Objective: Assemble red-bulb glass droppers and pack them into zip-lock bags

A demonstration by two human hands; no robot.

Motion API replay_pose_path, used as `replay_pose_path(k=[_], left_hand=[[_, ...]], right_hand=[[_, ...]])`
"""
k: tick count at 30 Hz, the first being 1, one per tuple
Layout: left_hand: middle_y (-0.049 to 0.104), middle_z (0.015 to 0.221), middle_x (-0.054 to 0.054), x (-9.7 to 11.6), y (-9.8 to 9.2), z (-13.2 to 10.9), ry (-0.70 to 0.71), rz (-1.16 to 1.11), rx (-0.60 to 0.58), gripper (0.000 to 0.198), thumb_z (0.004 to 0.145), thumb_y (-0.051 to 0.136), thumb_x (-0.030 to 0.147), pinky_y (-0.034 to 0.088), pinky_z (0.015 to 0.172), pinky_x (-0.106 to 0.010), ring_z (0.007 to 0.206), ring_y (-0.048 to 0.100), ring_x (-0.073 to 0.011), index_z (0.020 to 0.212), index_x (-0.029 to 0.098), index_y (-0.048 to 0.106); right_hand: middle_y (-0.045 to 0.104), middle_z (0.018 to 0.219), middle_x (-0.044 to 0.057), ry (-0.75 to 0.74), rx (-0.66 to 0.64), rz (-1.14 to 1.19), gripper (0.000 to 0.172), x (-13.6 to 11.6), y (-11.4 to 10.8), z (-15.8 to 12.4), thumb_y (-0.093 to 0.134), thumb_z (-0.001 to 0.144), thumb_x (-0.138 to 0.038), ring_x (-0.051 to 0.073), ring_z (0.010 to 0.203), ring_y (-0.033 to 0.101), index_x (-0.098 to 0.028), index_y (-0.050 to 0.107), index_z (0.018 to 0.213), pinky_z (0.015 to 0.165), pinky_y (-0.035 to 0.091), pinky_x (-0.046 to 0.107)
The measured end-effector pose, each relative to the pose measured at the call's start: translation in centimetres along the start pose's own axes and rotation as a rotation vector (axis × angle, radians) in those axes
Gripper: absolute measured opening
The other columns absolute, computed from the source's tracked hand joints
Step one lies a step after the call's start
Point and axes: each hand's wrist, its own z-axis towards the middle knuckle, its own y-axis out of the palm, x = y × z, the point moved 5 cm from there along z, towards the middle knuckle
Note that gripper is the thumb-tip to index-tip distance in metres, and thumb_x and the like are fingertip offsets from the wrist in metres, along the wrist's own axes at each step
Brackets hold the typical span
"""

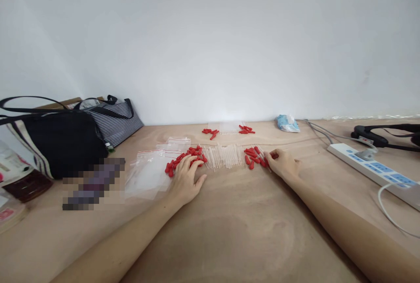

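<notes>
A row of thin clear tubes (223, 157) lies side by side on the wooden table. To its left is a heap of red rubber bulbs (169, 168), and my left hand (187, 182) rests on it with fingers spread, hiding part of the heap. A smaller group of red bulbs (251, 155) sits at the right end of the row. My right hand (282, 163) is beside that group, its fingers closed by the tip of a tube; what they hold is too small to make out. Clear zip bags (149, 171) lie left of the heap.
Farther back, against the wall, are more tubes (229, 127) with red bulbs (246, 129). A blue face mask (287, 123) lies behind my right hand. At right are a power strip (377, 170) and black straps (387, 138); bags (65, 143) stand at left.
</notes>
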Motion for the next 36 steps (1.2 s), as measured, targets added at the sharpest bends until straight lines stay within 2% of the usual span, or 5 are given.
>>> replay_pose_path(k=[4, 10, 24, 30, 36], left_hand=[[0.049, 0.112, -0.008, -0.2, 0.2, -0.1, -0.05, 0.03, -0.015, 0.027, 0.072, 0.056, 0.025, 0.031, 0.091, -0.045, 0.112, 0.038, -0.0276, 0.099, 0.021, 0.053], [0.05, 0.112, -0.008, -1.0, 0.3, 0.4, -0.137, 0.092, -0.018, 0.028, 0.071, 0.058, 0.032, 0.03, 0.087, -0.046, 0.109, 0.039, -0.0282, 0.098, 0.023, 0.054], [0.055, 0.101, -0.009, -1.0, 1.5, 4.2, -0.055, 0.174, -0.032, 0.027, 0.071, 0.057, 0.041, 0.026, 0.088, -0.045, 0.101, 0.043, -0.0268, 0.088, 0.021, 0.059], [0.054, 0.104, -0.008, 0.7, 2.6, 5.2, -0.012, 0.131, -0.086, 0.023, 0.071, 0.056, 0.043, 0.024, 0.089, -0.046, 0.104, 0.041, -0.0271, 0.078, 0.021, 0.059], [0.052, 0.109, -0.01, 1.8, 4.9, 7.7, -0.248, 0.156, -0.174, 0.022, 0.071, 0.054, 0.04, 0.024, 0.088, -0.048, 0.106, 0.039, -0.0299, 0.077, 0.02, 0.061]], right_hand=[[0.064, 0.076, 0.006, -0.129, 0.057, -0.007, 0.036, -1.0, -0.3, -0.2, 0.042, 0.075, -0.051, 0.026, 0.083, 0.054, -0.021, 0.063, 0.07, 0.077, 0.028, 0.044], [0.061, 0.083, 0.005, -0.44, 0.019, -0.071, 0.028, -2.8, 0.3, -1.1, 0.05, 0.072, -0.049, 0.024, 0.086, 0.049, -0.026, 0.065, 0.073, 0.074, 0.029, 0.039], [0.062, 0.081, 0.004, -0.391, 0.046, 0.064, 0.025, -2.7, 0.7, -1.4, 0.046, 0.074, -0.043, 0.024, 0.087, 0.048, -0.021, 0.059, 0.073, 0.075, 0.028, 0.037], [0.063, 0.079, 0.003, -0.433, 0.015, 0.088, 0.022, -3.2, 1.0, -1.8, 0.045, 0.075, -0.039, 0.023, 0.084, 0.05, -0.022, 0.058, 0.073, 0.078, 0.026, 0.039], [0.064, 0.079, 0.003, -0.469, 0.008, 0.085, 0.021, -3.5, 1.0, -1.9, 0.045, 0.075, -0.039, 0.023, 0.083, 0.05, -0.022, 0.058, 0.073, 0.077, 0.026, 0.038]])
